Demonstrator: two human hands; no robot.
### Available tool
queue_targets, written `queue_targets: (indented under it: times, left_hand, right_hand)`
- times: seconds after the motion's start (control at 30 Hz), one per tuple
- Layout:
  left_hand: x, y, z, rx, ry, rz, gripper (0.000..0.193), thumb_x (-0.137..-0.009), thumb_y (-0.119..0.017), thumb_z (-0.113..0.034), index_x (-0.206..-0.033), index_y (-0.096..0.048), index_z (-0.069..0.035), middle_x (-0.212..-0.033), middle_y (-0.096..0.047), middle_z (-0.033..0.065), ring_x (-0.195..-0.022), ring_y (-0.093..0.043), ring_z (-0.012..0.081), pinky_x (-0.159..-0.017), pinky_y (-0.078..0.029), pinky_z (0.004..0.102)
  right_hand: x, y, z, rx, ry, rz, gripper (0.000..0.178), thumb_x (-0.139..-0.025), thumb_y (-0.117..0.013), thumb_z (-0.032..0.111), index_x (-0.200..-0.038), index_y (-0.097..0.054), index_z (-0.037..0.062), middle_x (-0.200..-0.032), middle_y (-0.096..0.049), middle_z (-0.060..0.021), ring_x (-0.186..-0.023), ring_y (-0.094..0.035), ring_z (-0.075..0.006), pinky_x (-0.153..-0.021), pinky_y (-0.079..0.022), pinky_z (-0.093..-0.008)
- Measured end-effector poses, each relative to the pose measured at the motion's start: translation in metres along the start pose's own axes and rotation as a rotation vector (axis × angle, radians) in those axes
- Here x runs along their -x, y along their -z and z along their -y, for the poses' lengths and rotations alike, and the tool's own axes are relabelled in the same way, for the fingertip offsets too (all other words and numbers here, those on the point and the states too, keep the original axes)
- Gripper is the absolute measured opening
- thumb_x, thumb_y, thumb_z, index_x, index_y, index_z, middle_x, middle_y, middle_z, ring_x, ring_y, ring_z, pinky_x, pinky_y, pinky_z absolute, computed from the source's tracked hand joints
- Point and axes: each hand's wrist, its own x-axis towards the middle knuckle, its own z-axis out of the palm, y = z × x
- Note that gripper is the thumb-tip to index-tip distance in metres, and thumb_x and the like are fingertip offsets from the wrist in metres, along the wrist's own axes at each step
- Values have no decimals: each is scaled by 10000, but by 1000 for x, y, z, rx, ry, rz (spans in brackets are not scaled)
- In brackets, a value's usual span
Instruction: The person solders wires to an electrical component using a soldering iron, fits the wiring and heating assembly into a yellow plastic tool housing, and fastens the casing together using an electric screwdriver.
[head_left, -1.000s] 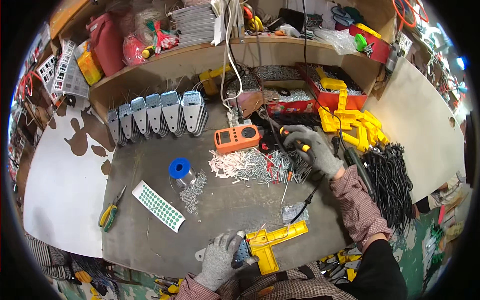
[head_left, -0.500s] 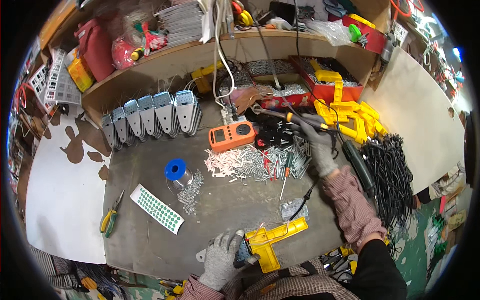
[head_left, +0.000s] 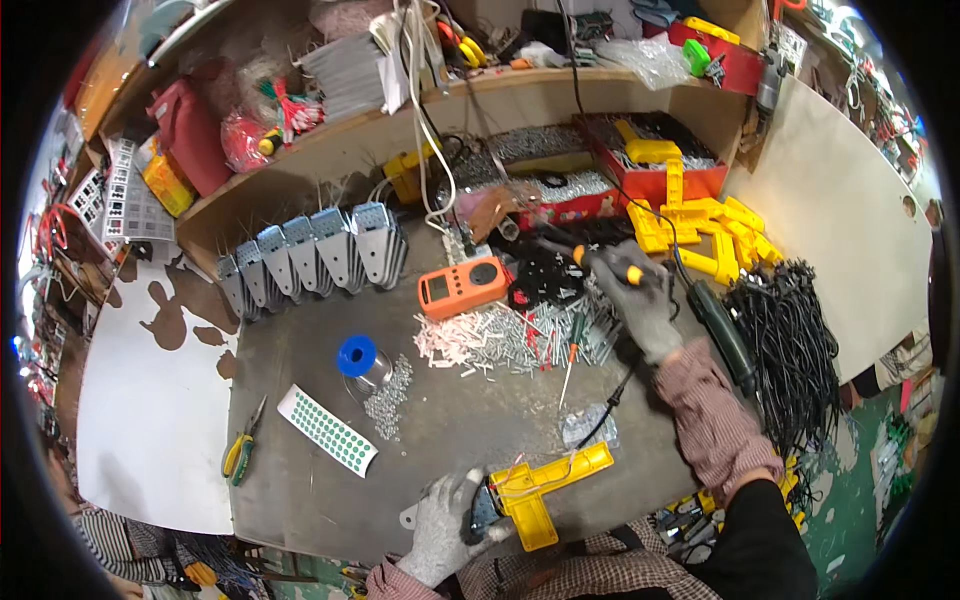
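Observation:
My left hand (head_left: 445, 527), in a grey work glove, is closed round a metal bracket (head_left: 485, 507) at the table's front edge. A yellow T-shaped plastic housing (head_left: 533, 493) with thin wires sits against the bracket. Farther off to the right, my gloved right hand (head_left: 643, 300) is closed round the yellow-banded handle of a soldering iron (head_left: 579, 255). Its blurred front end points left toward a brown piece (head_left: 492, 212). Beneath that hand lie loose screws (head_left: 560, 335) and a screwdriver (head_left: 574, 345).
A solder spool (head_left: 358, 358), small nuts (head_left: 388, 400), a green-dot sticker sheet (head_left: 327, 430) and pliers (head_left: 241, 455) lie to the left. Stacked brackets (head_left: 330, 250) and an orange meter (head_left: 463, 288) stand farther back. Yellow housings (head_left: 705, 225), a dark-green tool (head_left: 722, 335) and black cables (head_left: 785, 350) are on the right.
The soldering iron has shifted back from the brown piece and its angle has changed. My left hand still grips the bracket. The whole view has shifted slightly.

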Motion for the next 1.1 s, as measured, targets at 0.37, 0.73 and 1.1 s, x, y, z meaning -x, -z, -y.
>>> queue_targets:
  times: [0.37, 0.73, 1.1]
  left_hand:
    - [-133, -10, -81, -205, -162, 604, 475, -878, -652, -286, -1245, -556, -1, -872, -671, 198, -864, -669, 354, -807, -537, 434]
    - [-97, -13, -47, 349, -34, 65, 179, -854, -699, -119, -1005, -627, -54, -915, -661, 130, -854, -654, 299, -783, -503, 388]
    - [-33, -32, -36, -16, 16, -125, 332, -751, -741, -145, -1041, -591, -85, -1119, -572, 134, -1044, -556, 350, -907, -442, 480]
  right_hand:
    - [-30, -51, 9, 472, 331, 333, 416, -830, -614, 12, -1233, -539, 80, -1081, -599, -155, -942, -633, -355, -795, -523, -444]
    - [65, 55, 94, -228, -282, 1126, 322, -935, -640, 287, -1168, -645, 65, -878, -667, -199, -816, -667, -335, -753, -537, -387]
    - [92, 40, 101, -211, -281, 1246, 250, -939, -614, 234, -1095, -674, 49, -800, -668, -144, -710, -657, -284, -697, -517, -385]
